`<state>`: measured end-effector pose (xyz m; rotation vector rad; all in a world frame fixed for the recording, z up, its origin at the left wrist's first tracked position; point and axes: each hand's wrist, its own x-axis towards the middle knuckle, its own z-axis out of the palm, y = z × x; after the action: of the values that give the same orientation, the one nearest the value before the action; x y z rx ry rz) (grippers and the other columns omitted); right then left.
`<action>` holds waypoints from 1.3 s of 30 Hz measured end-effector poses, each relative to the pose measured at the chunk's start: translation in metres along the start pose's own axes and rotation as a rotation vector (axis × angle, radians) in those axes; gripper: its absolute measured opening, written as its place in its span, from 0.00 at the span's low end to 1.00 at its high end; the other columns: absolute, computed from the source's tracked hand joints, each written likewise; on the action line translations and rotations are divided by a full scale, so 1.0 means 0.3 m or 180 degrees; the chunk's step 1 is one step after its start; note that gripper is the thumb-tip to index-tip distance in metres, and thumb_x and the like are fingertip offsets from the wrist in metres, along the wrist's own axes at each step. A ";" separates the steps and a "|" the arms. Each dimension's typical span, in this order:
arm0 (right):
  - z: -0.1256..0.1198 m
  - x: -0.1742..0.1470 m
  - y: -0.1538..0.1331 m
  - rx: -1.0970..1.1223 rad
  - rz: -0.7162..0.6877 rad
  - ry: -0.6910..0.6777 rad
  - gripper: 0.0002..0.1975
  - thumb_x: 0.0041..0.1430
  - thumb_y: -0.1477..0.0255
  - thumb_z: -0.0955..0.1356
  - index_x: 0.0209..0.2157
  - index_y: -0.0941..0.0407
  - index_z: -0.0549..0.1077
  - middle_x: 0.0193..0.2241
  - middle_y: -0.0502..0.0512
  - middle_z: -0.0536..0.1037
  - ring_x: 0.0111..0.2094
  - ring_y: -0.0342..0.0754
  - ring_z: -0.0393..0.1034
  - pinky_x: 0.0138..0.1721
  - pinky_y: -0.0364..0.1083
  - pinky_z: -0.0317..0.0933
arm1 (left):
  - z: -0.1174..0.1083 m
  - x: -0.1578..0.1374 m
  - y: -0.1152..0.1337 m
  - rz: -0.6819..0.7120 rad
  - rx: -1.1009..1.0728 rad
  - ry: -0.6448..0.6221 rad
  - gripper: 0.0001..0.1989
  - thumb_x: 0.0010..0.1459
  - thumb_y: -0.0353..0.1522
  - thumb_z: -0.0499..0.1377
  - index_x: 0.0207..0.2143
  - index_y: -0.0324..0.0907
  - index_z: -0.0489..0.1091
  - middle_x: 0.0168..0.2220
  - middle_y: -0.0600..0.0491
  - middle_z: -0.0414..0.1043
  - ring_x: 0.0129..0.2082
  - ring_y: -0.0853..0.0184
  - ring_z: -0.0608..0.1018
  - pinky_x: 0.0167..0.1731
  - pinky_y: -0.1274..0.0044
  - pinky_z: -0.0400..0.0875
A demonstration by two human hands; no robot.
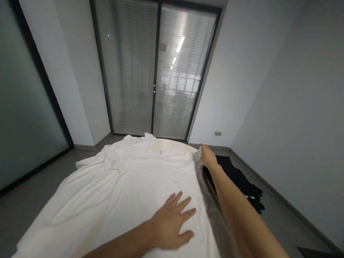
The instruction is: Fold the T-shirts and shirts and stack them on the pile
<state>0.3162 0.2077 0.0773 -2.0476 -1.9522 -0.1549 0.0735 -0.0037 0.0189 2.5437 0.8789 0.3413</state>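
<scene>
Palm down with fingers spread, my left hand [171, 225] lies on the near right part of a white shirt [153, 188], gripping nothing. My right hand [207, 156] is farther off, at the shirt's far right corner — its fingers pinch the cloth there and hold it a little raised. From that corner, the shirt's right side runs down toward me in a shaded fold, just left of my right forearm.

The shirt is spread over a cream table [171, 144], with its collar at the far end and a small mark just inside the neck. The table's rounded far edge shows beyond the collar, and a narrow strip of its top shows at the near left. More white cloth [56, 211] lies rumpled along the left side, next to the shirt; I cannot tell whether it is one piece or several.

Low on the right, past my right forearm, is some black cloth [238, 176]. A glass door [128, 74] with blinds stands beyond the table — to its right, a socket [217, 133] sits low on the wall [247, 71].
</scene>
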 end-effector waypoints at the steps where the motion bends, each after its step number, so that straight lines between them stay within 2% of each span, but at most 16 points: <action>1: -0.003 -0.011 -0.013 -0.0039 -0.0074 0.0001 0.32 0.57 0.87 0.62 0.63 0.57 0.60 0.56 0.64 0.70 0.53 0.51 0.69 0.52 0.45 0.60 | 0.000 -0.001 0.001 -0.0012 -0.0013 0.0017 0.34 0.63 0.48 0.53 0.69 0.49 0.52 0.72 0.48 0.41 0.71 0.45 0.42 0.66 0.50 0.41; 4: -0.009 -0.043 -0.058 -0.0168 -0.0248 -0.0004 0.31 0.59 0.86 0.60 0.62 0.54 0.62 0.57 0.61 0.70 0.54 0.51 0.66 0.50 0.45 0.61 | -0.003 -0.004 0.004 -0.0033 -0.0036 0.0016 0.34 0.63 0.49 0.53 0.68 0.49 0.53 0.72 0.49 0.41 0.71 0.45 0.41 0.67 0.51 0.41; 8: 0.007 -0.087 -0.126 -0.0417 -0.0467 0.0061 0.28 0.60 0.85 0.58 0.61 0.56 0.64 0.58 0.61 0.70 0.55 0.53 0.63 0.52 0.47 0.61 | 0.002 -0.004 0.000 -0.0022 -0.0035 0.0037 0.34 0.63 0.48 0.53 0.68 0.49 0.54 0.72 0.49 0.42 0.70 0.45 0.42 0.67 0.51 0.40; 13: 0.063 -0.154 -0.198 -0.0395 -0.0675 0.0008 0.29 0.62 0.81 0.59 0.64 0.56 0.61 0.62 0.61 0.66 0.56 0.56 0.62 0.56 0.52 0.57 | 0.005 -0.006 -0.003 0.0007 -0.0044 0.0083 0.34 0.62 0.47 0.54 0.68 0.48 0.54 0.72 0.47 0.44 0.70 0.45 0.43 0.66 0.50 0.41; 17: 0.110 -0.205 -0.234 -0.0243 -0.0962 -0.0169 0.32 0.61 0.81 0.58 0.66 0.53 0.57 0.63 0.58 0.64 0.58 0.54 0.60 0.55 0.49 0.58 | 0.004 -0.008 -0.001 0.0018 -0.0058 0.0071 0.33 0.63 0.46 0.54 0.67 0.48 0.55 0.72 0.47 0.44 0.70 0.45 0.43 0.66 0.50 0.42; 20: 0.132 -0.234 -0.251 -0.0202 -0.0846 -0.0099 0.32 0.62 0.78 0.60 0.67 0.53 0.53 0.61 0.60 0.66 0.57 0.54 0.61 0.53 0.49 0.59 | 0.005 -0.009 0.000 0.0040 -0.0048 0.0107 0.32 0.63 0.46 0.54 0.67 0.48 0.55 0.71 0.48 0.44 0.70 0.45 0.43 0.66 0.50 0.43; 22: 0.139 -0.251 -0.258 -0.0217 -0.0629 -0.0028 0.28 0.63 0.75 0.60 0.65 0.55 0.57 0.59 0.62 0.68 0.55 0.56 0.62 0.52 0.50 0.59 | 0.006 -0.008 0.000 0.0048 -0.0023 0.0118 0.32 0.63 0.46 0.54 0.67 0.49 0.56 0.71 0.48 0.45 0.70 0.45 0.44 0.66 0.50 0.43; 26: 0.137 -0.272 -0.251 -0.0220 -0.0239 0.0005 0.19 0.64 0.72 0.61 0.55 0.58 0.67 0.52 0.66 0.71 0.54 0.58 0.63 0.50 0.51 0.59 | 0.010 -0.006 -0.003 0.0030 0.0008 0.0110 0.32 0.63 0.46 0.54 0.67 0.48 0.56 0.71 0.48 0.45 0.70 0.45 0.43 0.66 0.50 0.43; 30: 0.107 -0.271 -0.207 -0.0052 -0.0086 0.0030 0.20 0.59 0.73 0.65 0.53 0.58 0.67 0.50 0.65 0.71 0.52 0.57 0.64 0.48 0.48 0.60 | 0.018 -0.006 -0.009 0.0051 0.0003 0.0120 0.32 0.64 0.46 0.53 0.67 0.49 0.55 0.71 0.49 0.45 0.70 0.45 0.43 0.66 0.50 0.43; 32: 0.086 -0.268 -0.174 0.0013 0.0003 -0.0133 0.22 0.55 0.71 0.68 0.52 0.58 0.68 0.50 0.65 0.71 0.51 0.57 0.64 0.46 0.48 0.61 | 0.021 -0.006 -0.012 0.0049 -0.0009 0.0140 0.32 0.63 0.46 0.53 0.67 0.49 0.55 0.71 0.49 0.45 0.71 0.46 0.44 0.66 0.50 0.42; 35: 0.058 -0.268 -0.127 0.0064 -0.0034 -0.0544 0.21 0.52 0.71 0.70 0.49 0.58 0.71 0.50 0.65 0.70 0.51 0.58 0.65 0.45 0.48 0.62 | 0.020 -0.005 -0.012 0.0035 -0.0019 0.0134 0.32 0.63 0.45 0.54 0.67 0.49 0.55 0.72 0.49 0.44 0.71 0.46 0.44 0.67 0.50 0.42; 39: 0.051 -0.278 -0.090 -0.0023 -0.0265 -0.0586 0.15 0.57 0.74 0.66 0.46 0.55 0.75 0.50 0.63 0.71 0.51 0.57 0.65 0.45 0.48 0.62 | 0.017 -0.005 -0.004 0.0033 0.0000 0.0149 0.32 0.63 0.45 0.54 0.67 0.48 0.56 0.71 0.48 0.46 0.70 0.46 0.45 0.67 0.51 0.43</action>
<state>0.2819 0.1333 0.0429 -2.0502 -2.1496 0.0091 0.0735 -0.0052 0.0137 2.5506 0.8832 0.4052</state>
